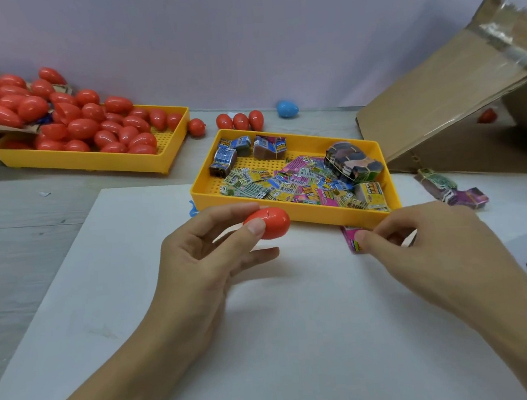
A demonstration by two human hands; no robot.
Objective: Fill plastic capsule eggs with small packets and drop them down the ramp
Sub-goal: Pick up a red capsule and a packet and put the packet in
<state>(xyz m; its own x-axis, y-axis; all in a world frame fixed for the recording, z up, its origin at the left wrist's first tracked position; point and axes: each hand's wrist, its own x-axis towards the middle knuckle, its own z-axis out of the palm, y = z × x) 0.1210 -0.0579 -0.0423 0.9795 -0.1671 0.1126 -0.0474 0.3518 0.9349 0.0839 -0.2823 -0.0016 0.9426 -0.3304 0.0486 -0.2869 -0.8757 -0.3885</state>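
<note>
White sheet [297,323] laid over grey tabletop, lilac wall behind. Red capsule egg [270,223] is pinched between thumb and fingers of left hand [197,261], held just in front of yellow packet tray [288,212]. Pink packet [352,240] is pinched by right hand [423,244] at tray's near edge. More red eggs are piled in second yellow tray [95,159] far left; cardboard ramp [437,107] is seen at right.

Toy-packing worktable: tray of red eggs [93,131], cardboard ramp [431,104].
</note>
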